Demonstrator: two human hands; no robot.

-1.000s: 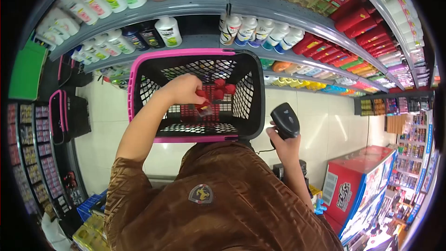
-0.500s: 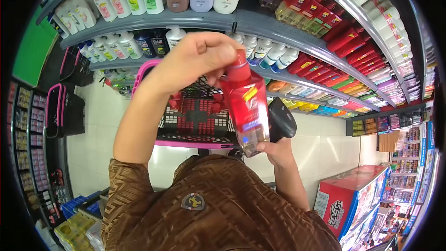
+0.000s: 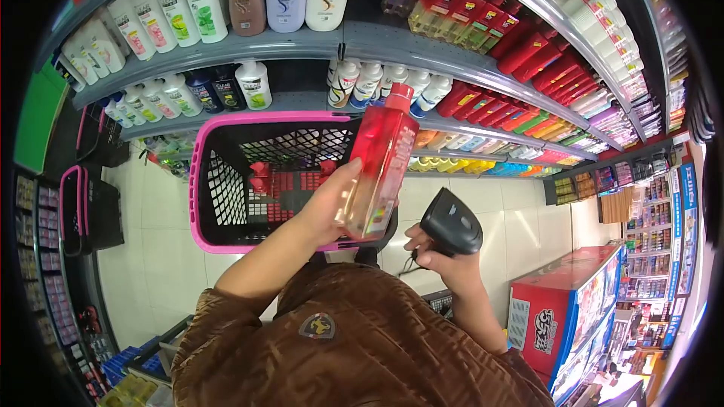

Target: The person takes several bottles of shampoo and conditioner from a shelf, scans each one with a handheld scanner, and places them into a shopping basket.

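Observation:
My left hand is wrapped round the lower part of a red shampoo bottle with a red cap and a see-through base. The bottle tilts a little to the right, over the right end of a black shopping basket with a pink rim. To the right of the bottle, my right hand grips a black handheld barcode scanner by its handle, with its head turned up and left. Inside the basket lie red items, too small to name.
Shelves of shampoo bottles run along the front, with rows of red bottles on the right. A red and blue box stands to my right. Black baskets with pink trim are at the left.
My left hand has moved from the bottle's cap down to its lower body, and the bottle has turned. My right hand has come away from the bottle's base, still holding the scanner.

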